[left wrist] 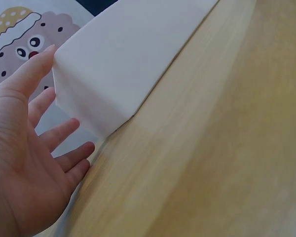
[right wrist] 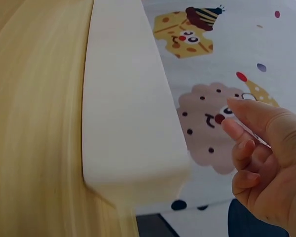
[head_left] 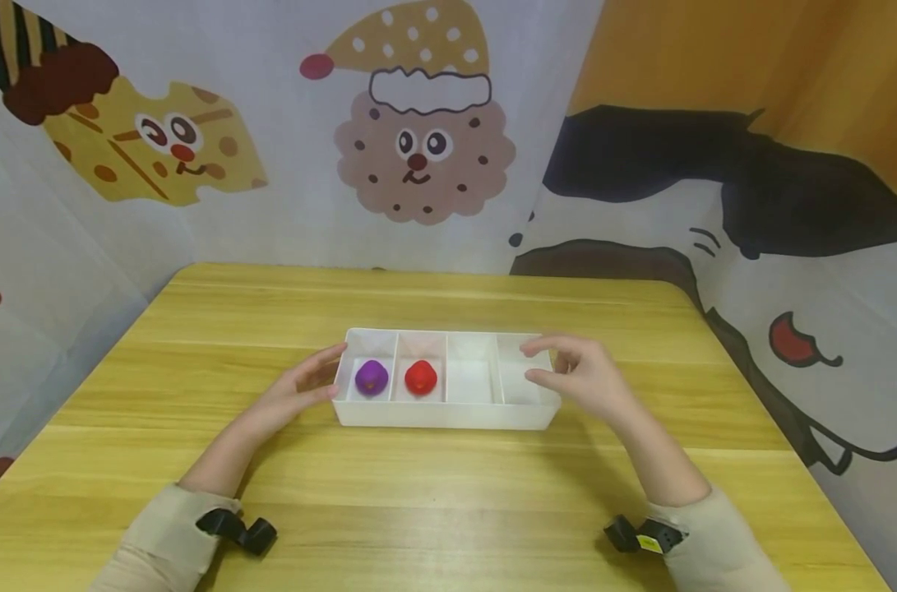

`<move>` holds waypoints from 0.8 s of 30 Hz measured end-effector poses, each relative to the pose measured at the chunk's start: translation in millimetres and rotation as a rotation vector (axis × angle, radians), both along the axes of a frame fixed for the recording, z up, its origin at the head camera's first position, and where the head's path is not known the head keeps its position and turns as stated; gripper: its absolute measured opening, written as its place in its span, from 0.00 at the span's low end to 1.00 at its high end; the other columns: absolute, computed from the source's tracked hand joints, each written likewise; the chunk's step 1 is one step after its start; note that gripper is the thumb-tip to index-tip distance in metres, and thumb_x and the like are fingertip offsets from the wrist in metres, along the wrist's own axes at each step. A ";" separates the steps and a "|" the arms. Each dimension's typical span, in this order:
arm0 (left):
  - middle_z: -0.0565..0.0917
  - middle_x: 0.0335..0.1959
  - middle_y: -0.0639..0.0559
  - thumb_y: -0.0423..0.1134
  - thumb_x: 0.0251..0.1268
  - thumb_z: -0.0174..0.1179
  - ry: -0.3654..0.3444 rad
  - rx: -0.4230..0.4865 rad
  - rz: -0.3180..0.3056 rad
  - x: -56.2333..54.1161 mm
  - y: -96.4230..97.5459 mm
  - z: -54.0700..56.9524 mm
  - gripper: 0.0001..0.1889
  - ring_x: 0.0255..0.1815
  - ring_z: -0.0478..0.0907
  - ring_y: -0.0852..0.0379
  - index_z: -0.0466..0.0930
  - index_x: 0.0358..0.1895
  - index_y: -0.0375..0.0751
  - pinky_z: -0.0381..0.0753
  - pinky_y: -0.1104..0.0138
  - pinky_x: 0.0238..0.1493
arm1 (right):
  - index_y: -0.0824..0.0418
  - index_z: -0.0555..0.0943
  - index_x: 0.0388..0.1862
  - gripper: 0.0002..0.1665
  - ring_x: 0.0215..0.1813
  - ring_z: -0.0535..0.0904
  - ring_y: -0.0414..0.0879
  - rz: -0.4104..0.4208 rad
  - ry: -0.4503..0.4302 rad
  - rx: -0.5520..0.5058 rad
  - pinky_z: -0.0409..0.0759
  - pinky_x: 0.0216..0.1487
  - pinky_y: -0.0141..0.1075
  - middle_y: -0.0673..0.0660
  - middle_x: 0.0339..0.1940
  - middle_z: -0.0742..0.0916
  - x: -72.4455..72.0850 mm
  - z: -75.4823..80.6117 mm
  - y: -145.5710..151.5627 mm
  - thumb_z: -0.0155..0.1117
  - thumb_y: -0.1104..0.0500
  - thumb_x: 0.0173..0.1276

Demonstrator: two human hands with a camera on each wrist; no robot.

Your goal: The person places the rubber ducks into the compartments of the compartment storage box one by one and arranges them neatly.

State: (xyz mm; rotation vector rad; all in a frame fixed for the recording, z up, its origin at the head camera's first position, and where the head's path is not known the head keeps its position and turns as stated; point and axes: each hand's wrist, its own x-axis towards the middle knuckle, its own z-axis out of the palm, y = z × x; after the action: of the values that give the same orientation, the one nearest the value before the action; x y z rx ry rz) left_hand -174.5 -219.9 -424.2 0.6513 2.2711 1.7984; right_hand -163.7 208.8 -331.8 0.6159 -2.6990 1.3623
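A white box (head_left: 441,415) with several compartments in a row stands on the table. A purple, rounded piece (head_left: 372,377) lies in its leftmost compartment, and a similar red piece (head_left: 421,377) in the one beside it. At the box's left end is my left hand (head_left: 307,384); in the left wrist view its thumb (left wrist: 37,69) touches the top corner and its other fingers are spread along the end wall. Over the rightmost compartment hovers my right hand (head_left: 584,374), thumb and index finger apart, the other fingers loosely bent, nothing between them.
The wooden table (head_left: 433,493) reaches back to a curtain (head_left: 270,230) printed with cartoon figures. Each forearm wears a light sleeve with a small black device, one on the left (head_left: 237,530) and one on the right (head_left: 644,536).
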 end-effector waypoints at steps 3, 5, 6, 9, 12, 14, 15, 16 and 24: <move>0.58 0.71 0.33 0.33 0.69 0.54 -0.003 -0.003 0.003 0.3 0.2 0.7 0.33 0.69 0.57 0.33 0.54 0.75 0.43 0.57 0.38 0.63 | 0.55 0.85 0.47 0.16 0.23 0.69 0.45 -0.013 0.013 -0.012 0.67 0.17 0.32 0.52 0.49 0.84 1.9 -2.2 10.2 0.73 0.59 0.58; 0.58 0.72 0.34 0.32 0.69 0.54 -0.007 -0.005 0.005 0.6 0.4 1.2 0.32 0.69 0.57 0.33 0.54 0.75 0.43 0.57 0.38 0.63 | 0.56 0.85 0.47 0.16 0.23 0.69 0.45 -0.020 0.029 -0.007 0.67 0.17 0.32 0.53 0.49 0.84 3.0 -3.9 16.8 0.73 0.60 0.58; 0.58 0.72 0.34 0.32 0.69 0.54 -0.008 -0.006 0.006 0.7 0.5 1.4 0.32 0.69 0.56 0.33 0.54 0.75 0.43 0.56 0.38 0.63 | 0.56 0.85 0.47 0.16 0.23 0.69 0.45 -0.027 0.036 -0.002 0.67 0.17 0.32 0.54 0.48 0.84 3.5 -4.8 20.2 0.73 0.60 0.58; 0.58 0.72 0.34 0.31 0.69 0.53 -0.010 -0.007 0.009 1.0 0.9 2.0 0.32 0.69 0.56 0.33 0.54 0.75 0.43 0.56 0.38 0.63 | 0.56 0.85 0.47 0.17 0.23 0.70 0.45 -0.050 0.049 0.013 0.68 0.17 0.33 0.52 0.45 0.85 4.7 -7.9 30.4 0.74 0.60 0.57; 0.58 0.71 0.33 0.31 0.69 0.53 -0.011 -0.006 0.009 0.9 0.9 1.8 0.32 0.69 0.57 0.33 0.54 0.75 0.43 0.57 0.38 0.63 | 0.55 0.85 0.47 0.17 0.23 0.70 0.45 -0.067 0.057 0.022 0.69 0.17 0.34 0.50 0.42 0.85 5.3 -11.7 40.7 0.74 0.60 0.57; 0.59 0.71 0.33 0.32 0.69 0.53 -0.012 -0.008 0.010 0.7 0.7 1.3 0.32 0.69 0.57 0.33 0.54 0.75 0.44 0.57 0.38 0.63 | 0.54 0.85 0.47 0.17 0.23 0.71 0.45 -0.071 0.062 0.024 0.69 0.17 0.33 0.50 0.43 0.85 5.9 -13.8 47.3 0.74 0.60 0.57; 0.59 0.71 0.33 0.32 0.69 0.53 -0.012 -0.009 0.010 0.5 0.6 0.9 0.32 0.69 0.57 0.33 0.55 0.75 0.44 0.57 0.38 0.63 | 0.54 0.85 0.47 0.17 0.23 0.71 0.44 -0.073 0.065 0.027 0.69 0.17 0.33 0.50 0.43 0.84 6.3 -14.8 50.5 0.74 0.60 0.57; 0.59 0.71 0.33 0.32 0.69 0.53 -0.012 -0.008 0.009 0.4 0.5 0.7 0.32 0.69 0.57 0.33 0.55 0.75 0.44 0.57 0.38 0.63 | 0.54 0.85 0.47 0.17 0.23 0.71 0.44 -0.075 0.067 0.029 0.69 0.17 0.33 0.51 0.43 0.84 6.8 -15.9 54.0 0.73 0.60 0.58; 0.59 0.71 0.33 0.32 0.69 0.54 -0.011 0.008 -0.004 -0.3 0.5 0.1 0.33 0.69 0.57 0.33 0.54 0.75 0.43 0.57 0.38 0.63 | 0.60 0.83 0.50 0.20 0.22 0.69 0.44 -0.122 0.042 0.062 0.67 0.15 0.33 0.56 0.45 0.83 9.8 -25.2 79.5 0.73 0.57 0.59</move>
State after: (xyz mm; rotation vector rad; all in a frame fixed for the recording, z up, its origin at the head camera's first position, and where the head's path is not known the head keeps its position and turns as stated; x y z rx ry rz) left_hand -174.9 -219.3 -424.0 0.6453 2.2554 1.8063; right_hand -153.9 288.3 -357.0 0.4705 -2.7046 1.2275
